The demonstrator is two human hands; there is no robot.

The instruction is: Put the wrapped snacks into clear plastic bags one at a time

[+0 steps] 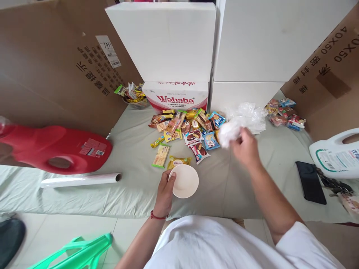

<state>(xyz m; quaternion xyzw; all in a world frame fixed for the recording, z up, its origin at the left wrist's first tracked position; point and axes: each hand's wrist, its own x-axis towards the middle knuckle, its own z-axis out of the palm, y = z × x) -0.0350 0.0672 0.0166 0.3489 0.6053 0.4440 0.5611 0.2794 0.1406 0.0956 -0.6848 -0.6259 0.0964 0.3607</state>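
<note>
My left hand (165, 192) grips the rim of a white bowl (185, 182), thumb over the edge, near the front of the cloth-covered table. Nothing shows inside the bowl. Farther right, my right hand (246, 148) is closed on a crumpled clear plastic bag (228, 131), a little blurred. More clear plastic (251, 116) lies just behind that hand. Beyond the bowl spreads a pile of wrapped snacks (193, 137). A yellow snack packet (178, 161) lies right behind the bowl, with a green-edged cracker packet (161, 155) to its left.
White cartons (176, 96) stand at the back between brown cardboard walls (50, 56). A red jug (61, 147) and a plastic film roll (81, 180) lie left. At right are more snacks (286, 112), a phone (310, 182), keys (336, 185) and a white jug (338, 155).
</note>
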